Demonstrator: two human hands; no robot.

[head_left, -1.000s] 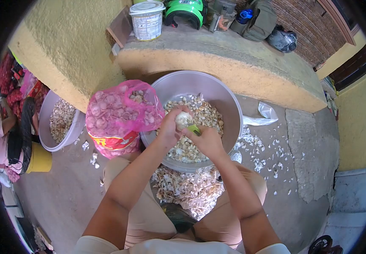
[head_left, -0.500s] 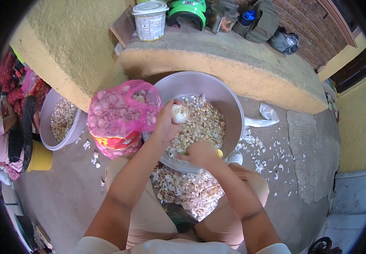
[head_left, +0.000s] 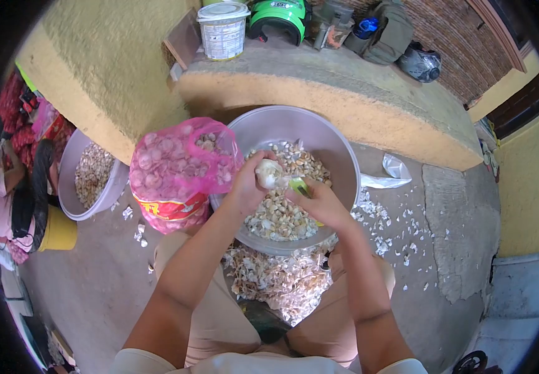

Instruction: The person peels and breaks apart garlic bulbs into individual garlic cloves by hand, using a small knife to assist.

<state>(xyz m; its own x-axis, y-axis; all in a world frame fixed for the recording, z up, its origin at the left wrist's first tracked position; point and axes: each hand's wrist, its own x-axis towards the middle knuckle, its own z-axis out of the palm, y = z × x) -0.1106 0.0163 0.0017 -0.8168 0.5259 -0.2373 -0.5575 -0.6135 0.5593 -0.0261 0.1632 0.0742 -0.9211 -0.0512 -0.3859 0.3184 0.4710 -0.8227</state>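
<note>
My left hand [head_left: 250,182] is closed round a whitish garlic bulb [head_left: 270,174], held over the big lilac-grey basin [head_left: 294,117]. My right hand [head_left: 316,201] grips a small green-handled knife [head_left: 298,186]. The knife's front end reaches the right side of the bulb; its blade is hard to make out. Below both hands, loose garlic cloves [head_left: 282,218] cover the basin's bottom. A pink net sack of garlic bulbs [head_left: 170,165] leans against the basin's left side. Between my legs lies a heap of papery garlic skins [head_left: 275,280].
Scraps of skin [head_left: 384,227] litter the floor right of the basin, beside a white plastic bag [head_left: 387,177]. A raised ledge [head_left: 319,93] carries a white bucket [head_left: 222,34] and a green helmet [head_left: 277,22]. At far left a person [head_left: 8,199] sits by another basin of cloves [head_left: 108,193].
My right hand has come up from the near side of the basin to the garlic bulb, bringing the green knife into view. My left hand stays nearly in place, holding the bulb.
</note>
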